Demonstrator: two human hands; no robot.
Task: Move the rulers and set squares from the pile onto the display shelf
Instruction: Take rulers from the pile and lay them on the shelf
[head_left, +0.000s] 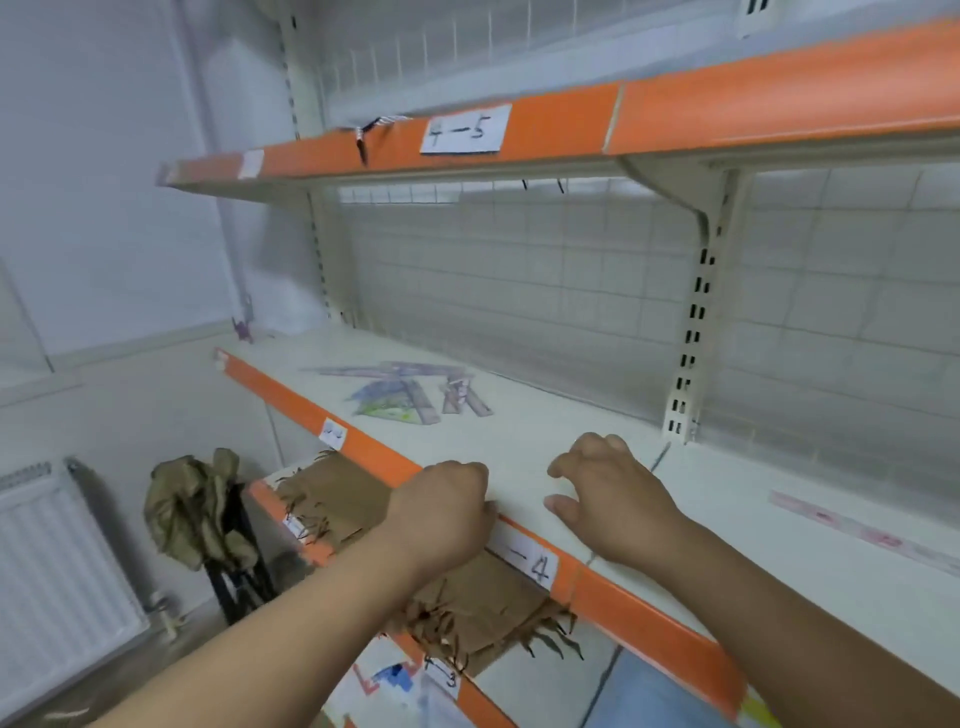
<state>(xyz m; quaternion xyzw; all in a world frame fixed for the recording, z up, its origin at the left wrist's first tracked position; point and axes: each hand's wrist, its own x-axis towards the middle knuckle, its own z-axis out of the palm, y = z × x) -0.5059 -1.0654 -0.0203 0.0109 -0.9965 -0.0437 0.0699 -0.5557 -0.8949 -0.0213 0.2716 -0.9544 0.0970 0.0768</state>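
**Purple-tinted plastic pile on the shelf, nothing in either hand**

Purple and bluish, the pile (410, 392) of rulers and set squares lies on the white shelf (753, 525), toward its left half and nearer the back than the front. The pieces overlap at loose angles, and blur keeps me from counting them. A single pink ruler (857, 530) lies flat well to the right, apart from the heap.

On my feed the left hand (441, 506) sits at the shelf's front edge, over the orange strip (649, 618). Its grip is closed into a fist with nothing showing in it. The right hand (608, 493) rests on the shelf surface just beside it, its grip loose, fingers bent and thumb out, holding nothing. Both hands are well apart from the pile.

A paper label (535, 566) reading "4" sits on the strip between the wrists. Behind the shelf stands a wire grid (519, 291), and above it is an upper shelf (779, 93) marked "4-5". One level down lies frayed cardboard (337, 499), and a white radiator (57, 551) hangs on the wall at left.
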